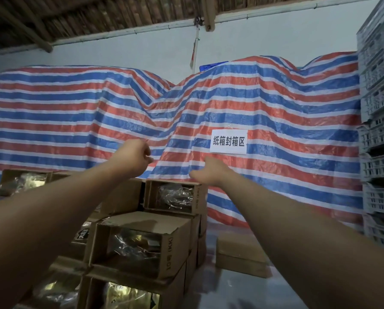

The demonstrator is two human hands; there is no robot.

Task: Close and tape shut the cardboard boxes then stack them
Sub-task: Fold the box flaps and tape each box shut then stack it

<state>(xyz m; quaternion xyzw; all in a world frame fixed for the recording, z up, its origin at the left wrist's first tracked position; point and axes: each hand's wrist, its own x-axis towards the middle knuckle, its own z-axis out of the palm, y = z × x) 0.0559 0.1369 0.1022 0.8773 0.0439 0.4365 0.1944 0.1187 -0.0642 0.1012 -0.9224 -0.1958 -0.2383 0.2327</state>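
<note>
Now both arms reach out above the boxes (139, 244) stacked open at lower centre. Left hand (134, 155) is clenched, grasping nothing; right hand (208, 172) touches the top box (175, 195), its grip hidden from here.

Dim, flat indoor light, dark under the roof (75, 16); wide-angle bending at the edges, forearms softly blurred, plastic glinting faintly

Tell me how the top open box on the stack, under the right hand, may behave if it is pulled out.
The top open box is probably light: thin cardboard, crinkled plastic bags inside. It lies on its side, opening forward, so contents may slide out. Its unsealed walls will likely flex.
</note>
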